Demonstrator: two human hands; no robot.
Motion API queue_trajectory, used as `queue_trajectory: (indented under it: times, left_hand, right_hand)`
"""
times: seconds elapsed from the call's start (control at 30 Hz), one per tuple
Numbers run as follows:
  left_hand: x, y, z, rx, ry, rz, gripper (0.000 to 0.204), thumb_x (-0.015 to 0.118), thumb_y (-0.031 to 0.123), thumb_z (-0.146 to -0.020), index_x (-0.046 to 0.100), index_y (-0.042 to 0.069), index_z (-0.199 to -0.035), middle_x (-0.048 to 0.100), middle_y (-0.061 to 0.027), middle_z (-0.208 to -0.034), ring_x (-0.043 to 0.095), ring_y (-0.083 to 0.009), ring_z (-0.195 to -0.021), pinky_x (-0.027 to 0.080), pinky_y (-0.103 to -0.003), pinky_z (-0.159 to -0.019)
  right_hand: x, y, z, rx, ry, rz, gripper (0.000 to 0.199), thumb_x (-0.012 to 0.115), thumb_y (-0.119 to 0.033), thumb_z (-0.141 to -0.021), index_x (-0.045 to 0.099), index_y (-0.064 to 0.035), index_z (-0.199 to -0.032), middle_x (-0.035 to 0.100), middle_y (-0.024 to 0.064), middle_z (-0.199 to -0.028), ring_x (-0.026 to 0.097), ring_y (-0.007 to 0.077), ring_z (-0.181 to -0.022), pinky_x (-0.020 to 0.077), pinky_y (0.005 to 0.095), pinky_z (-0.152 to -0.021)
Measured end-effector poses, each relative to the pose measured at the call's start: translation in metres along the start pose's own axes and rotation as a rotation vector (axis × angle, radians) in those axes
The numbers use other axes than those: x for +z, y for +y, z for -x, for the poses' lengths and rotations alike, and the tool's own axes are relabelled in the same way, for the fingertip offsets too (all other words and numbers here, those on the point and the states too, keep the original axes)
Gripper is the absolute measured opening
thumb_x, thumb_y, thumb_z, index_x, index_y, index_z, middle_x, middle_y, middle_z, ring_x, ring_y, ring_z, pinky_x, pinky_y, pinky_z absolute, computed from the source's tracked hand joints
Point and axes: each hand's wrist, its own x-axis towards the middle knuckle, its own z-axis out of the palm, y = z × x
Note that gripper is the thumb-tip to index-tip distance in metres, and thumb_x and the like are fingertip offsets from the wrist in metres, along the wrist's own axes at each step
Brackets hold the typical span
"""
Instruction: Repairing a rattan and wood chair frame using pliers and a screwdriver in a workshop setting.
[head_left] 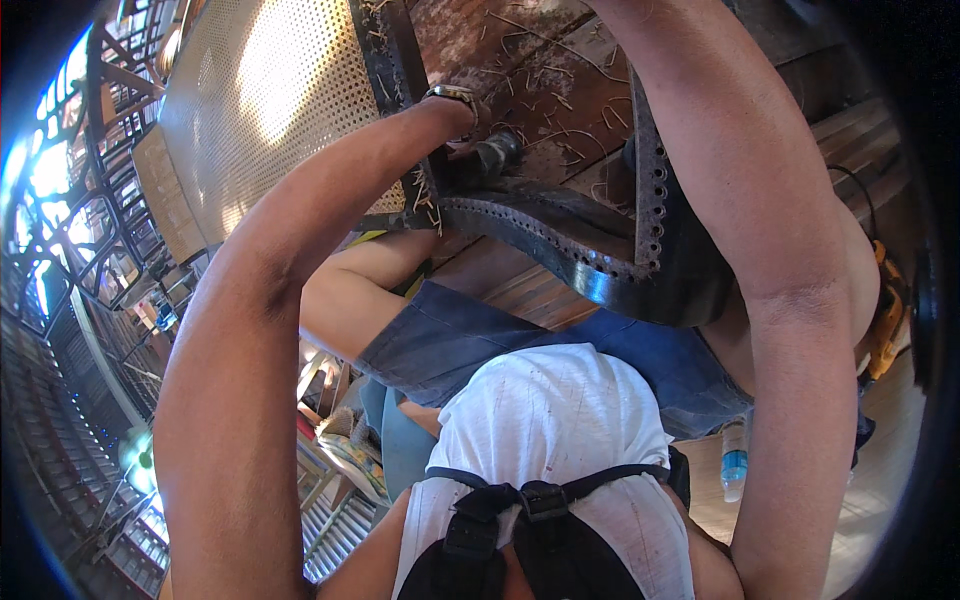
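A dark wooden chair frame (540, 225) with a row of small drilled holes along its edges lies across my lap. My left hand (468, 140), with a watch (455, 95) at the wrist, reaches down by the frame's left bar. Its fingers are mostly hidden, next to a dark, stubby cylindrical piece (497, 152) that I cannot make out well. My right forearm (720, 150) stretches over the frame's right side and passes beyond the upper edge, so the right hand is out of sight. A woven cane panel (300, 90) fills the frame part at the left.
Loose cane strands (560, 120) are scattered on the reddish-brown wooden floor (480, 50). A plastic bottle (734, 465) with a blue label is at the lower right. Near my right elbow is an orange-yellow tool (885, 310) with a cable. Dark chair frames (100, 230) are stacked at the left.
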Motion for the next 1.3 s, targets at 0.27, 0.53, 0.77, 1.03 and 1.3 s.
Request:
queue_trajectory:
  times: [0.27,0.53,0.77,1.03,1.3]
  left_hand:
    - [0.075,-0.015,-0.054,-0.067,0.215,0.037,0.031,0.064,0.016,-0.092,0.074,0.012,-0.120,0.072,-0.0094,-0.124,0.069,-0.0283,-0.115,0.057,-0.043,-0.094]
    - [0.069,0.008,-0.027,-0.126,0.190,0.024,0.035,0.052,0.013,-0.098,0.073,0.015,-0.126,0.070,-0.0084,-0.130,0.066,-0.0298,-0.121,0.054,-0.045,-0.101]
    - [-0.029,0.050,0.049,-0.092,0.283,-0.267,0.105,0.079,0.032,-0.071,0.028,0.022,-0.162,0.026,-0.0117,-0.167,0.022,-0.0323,-0.155,0.022,-0.045,-0.126]
    - [0.006,0.024,0.011,-0.110,0.344,-0.343,0.122,0.088,0.034,-0.063,0.020,0.021,-0.164,0.021,-0.0110,-0.169,0.015,-0.0309,-0.157,0.018,-0.042,-0.128]
    - [0.020,0.002,0.007,0.014,-0.158,0.034,0.060,0.092,0.034,-0.067,0.075,0.011,-0.119,0.073,-0.0115,-0.123,0.068,-0.0332,-0.116,0.053,-0.047,-0.098]
  right_hand:
    - [0.003,-0.002,-0.008,-0.038,0.039,-0.010,0.040,0.068,-0.033,-0.094,0.071,0.0035,-0.111,0.071,0.0253,-0.109,0.068,0.0389,-0.105,0.0537,0.0448,-0.086]
    - [0.002,0.002,-0.009,-0.064,0.022,-0.004,0.040,0.068,-0.033,-0.093,0.071,0.0033,-0.110,0.071,0.0249,-0.110,0.068,0.0386,-0.106,0.0539,0.0453,-0.087]
    - [0.010,0.019,-0.003,-0.058,0.068,0.021,0.042,0.067,-0.034,-0.093,0.071,0.0043,-0.108,0.071,0.0252,-0.110,0.068,0.0391,-0.106,0.0536,0.0458,-0.089]
    - [0.009,0.011,-0.006,-0.028,0.056,0.034,0.043,0.066,-0.035,-0.095,0.070,0.0051,-0.110,0.070,0.0253,-0.111,0.067,0.0389,-0.107,0.0534,0.0458,-0.089]
    - [0.001,0.000,-0.003,-0.018,0.049,0.032,0.044,0.065,-0.035,-0.096,0.069,0.0060,-0.111,0.070,0.0255,-0.113,0.067,0.0387,-0.108,0.0532,0.0458,-0.090]
